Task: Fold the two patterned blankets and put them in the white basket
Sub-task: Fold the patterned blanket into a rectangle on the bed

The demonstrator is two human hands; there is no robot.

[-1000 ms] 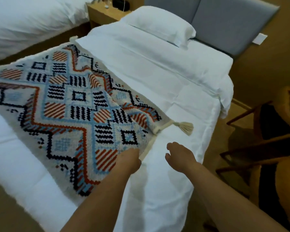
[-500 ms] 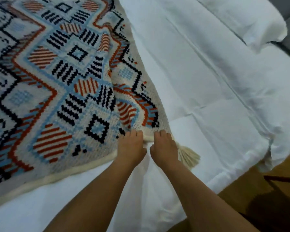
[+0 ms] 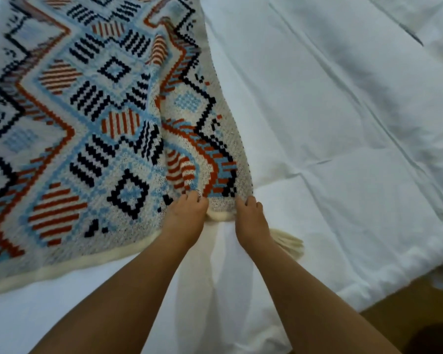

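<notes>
Across the left of the bed, the patterned blanket (image 3: 87, 123) lay spread flat on the white duvet (image 3: 343, 149), its blue, orange and black diamonds facing up. Along the blanket's near side ran a cream border (image 3: 74, 264). At the right end of that border, the left hand (image 3: 187, 213) gripped the blanket, its fingers curled down over the top of the weave; the thumb was hidden beneath. Between the two hands a short stretch of border was bunched up, and from it a raised fold ran away up the blanket's right side. Just right of that bunch, at the blanket's near right corner, the right hand (image 3: 251, 221) held the edge the same way, with bent fingers closed on the fabric and its thumb out of sight. Touching the right hand's outer side, a cream tassel (image 3: 289, 242) lay from the blanket's corner on the duvet. Right of the blanket stretched creased white bedding, and beyond its lower right edge showed brown floor (image 3: 407, 323).
</notes>
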